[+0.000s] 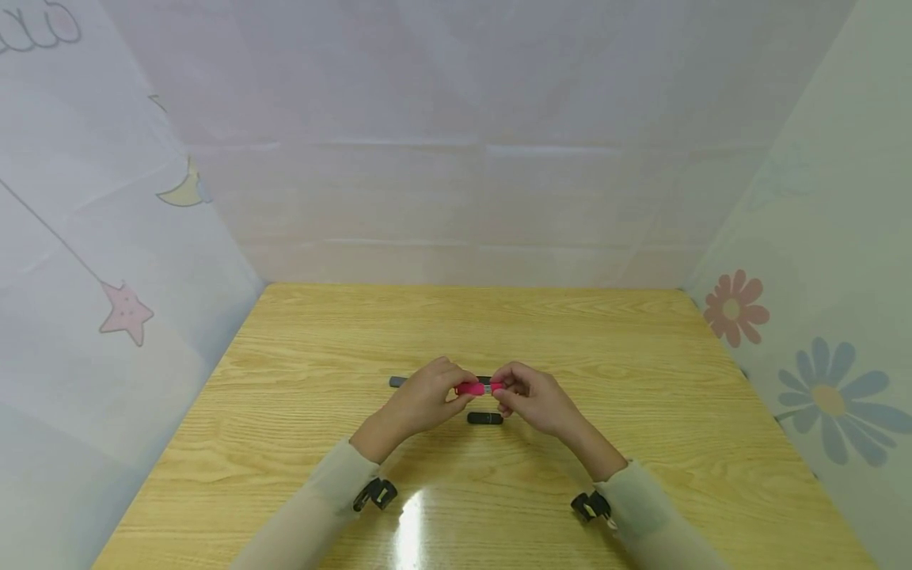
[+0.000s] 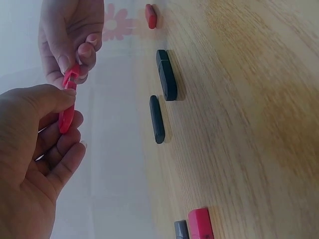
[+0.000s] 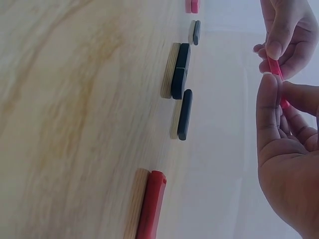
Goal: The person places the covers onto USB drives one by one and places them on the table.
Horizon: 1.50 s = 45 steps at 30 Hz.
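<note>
Above the table, both hands hold a pinkish-red USB stick (image 1: 469, 389). My left hand (image 1: 426, 397) pinches its body between thumb and fingers. My right hand (image 1: 534, 400) pinches the red cap (image 2: 72, 72) at the other end. A short stretch of silver metal plug shows between body and cap in the head view. Below the hands lies a capped black USB stick (image 1: 485, 418), its seam visible across it. A slimmer black stick (image 2: 157, 119) lies beyond it, partly hidden by the hands in the head view.
A grey stick (image 1: 397, 381) lies left of the hands, with a pink one (image 2: 201, 223) beside it in the left wrist view. On the right side lies another red stick (image 3: 152, 205). The wood table (image 1: 456, 324) meets fabric walls at the back and sides.
</note>
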Tool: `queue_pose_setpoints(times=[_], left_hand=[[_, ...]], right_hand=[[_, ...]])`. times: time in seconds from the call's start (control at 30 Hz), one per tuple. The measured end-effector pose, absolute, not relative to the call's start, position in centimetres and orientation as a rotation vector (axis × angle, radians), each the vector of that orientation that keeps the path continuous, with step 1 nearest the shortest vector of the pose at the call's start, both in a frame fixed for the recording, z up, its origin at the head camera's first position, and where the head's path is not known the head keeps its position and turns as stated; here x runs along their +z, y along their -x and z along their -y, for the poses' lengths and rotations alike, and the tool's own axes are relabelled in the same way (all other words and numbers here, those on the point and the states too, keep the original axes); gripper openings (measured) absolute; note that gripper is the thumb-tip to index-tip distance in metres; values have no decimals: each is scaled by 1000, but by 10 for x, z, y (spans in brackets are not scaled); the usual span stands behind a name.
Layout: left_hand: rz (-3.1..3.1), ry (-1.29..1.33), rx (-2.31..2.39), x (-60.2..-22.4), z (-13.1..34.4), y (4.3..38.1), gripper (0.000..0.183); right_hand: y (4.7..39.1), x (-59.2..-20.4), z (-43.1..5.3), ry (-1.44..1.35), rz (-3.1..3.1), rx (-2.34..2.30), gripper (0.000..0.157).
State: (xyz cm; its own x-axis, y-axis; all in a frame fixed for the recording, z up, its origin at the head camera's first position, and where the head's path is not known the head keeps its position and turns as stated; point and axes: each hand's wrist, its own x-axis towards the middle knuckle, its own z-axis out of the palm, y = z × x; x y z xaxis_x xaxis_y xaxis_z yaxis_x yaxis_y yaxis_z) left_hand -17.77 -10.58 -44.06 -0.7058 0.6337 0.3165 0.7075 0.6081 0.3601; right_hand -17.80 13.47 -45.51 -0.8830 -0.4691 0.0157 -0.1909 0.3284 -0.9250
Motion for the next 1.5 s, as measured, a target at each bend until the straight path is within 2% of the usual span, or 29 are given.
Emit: queue_pose_setpoints(times=[1.23, 1.5], left_hand=[[2697, 1166, -654, -437, 99, 176, 19], [2622, 1262, -527, -436, 96, 182, 18]], right_hand=[[176, -450, -131, 613, -2326, -1568, 17], [177, -446, -129, 603, -2358, -1543, 17]])
